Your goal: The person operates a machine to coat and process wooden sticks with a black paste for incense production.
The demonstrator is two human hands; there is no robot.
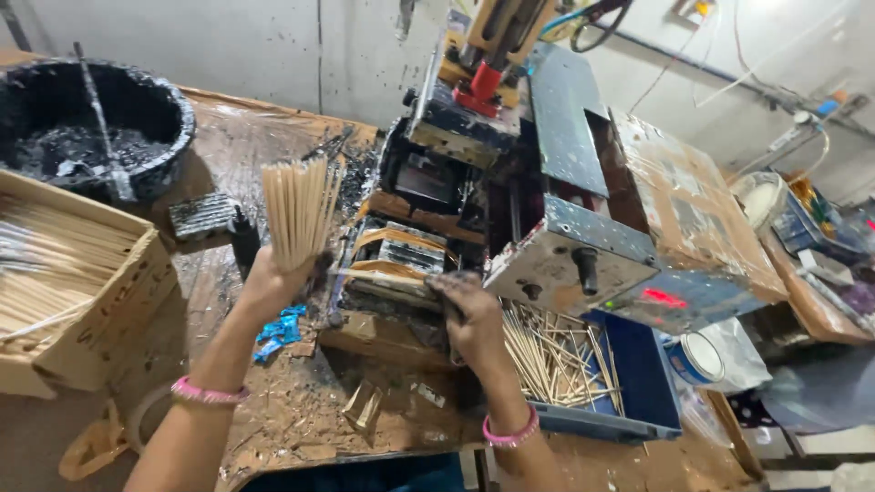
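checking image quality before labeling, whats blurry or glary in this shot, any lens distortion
Head view: left hand and its bundle of sticks show slight motion blur; the cardboard box at the left edge is smeared; glare washes out the upper right wall; wide-angle lens bends the edges; the machine is fairly sharp.

Left hand [273,284] fisted, raised; right hand [469,314] forward, seemingly palm-down.
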